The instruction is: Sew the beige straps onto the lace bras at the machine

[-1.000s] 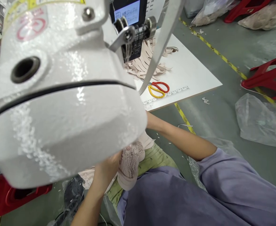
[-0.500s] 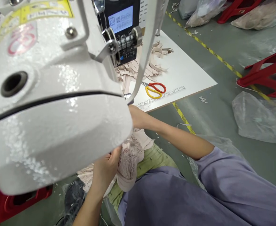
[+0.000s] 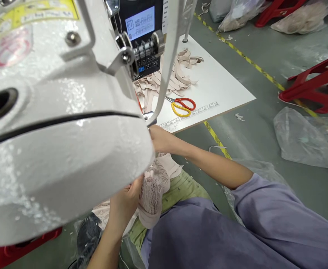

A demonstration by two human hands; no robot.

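Observation:
The white head of a sewing machine (image 3: pixel 68 160) fills the left side and covers part of both hands. Below its edge, my left hand (image 3: pixel 126 200) is closed on a pale pink lace garment (image 3: pixel 151 194), thumb along its edge. The garment hangs over my lap, on a green cloth (image 3: pixel 180 190). My right hand (image 3: pixel 162 140) reaches in beside the machine head from the right; its fingers are hidden behind it. A light elastic band (image 3: pixel 169 63) runs down past the machine towards the sewing area.
On the white table (image 3: pixel 231 89) lie scissors (image 3: pixel 182 106) with red and yellow handles, a printed ruler scale (image 3: pixel 203 109) and a heap of beige strips (image 3: pixel 178 76). A control panel (image 3: pixel 140 28) stands behind. Red stools (image 3: pixel 315 86) and plastic bags (image 3: pixel 306 138) are on the floor.
The view has shifted slightly, so the machine head sits a little further left and appears larger. My hands and the lace garment keep nearly the same position.

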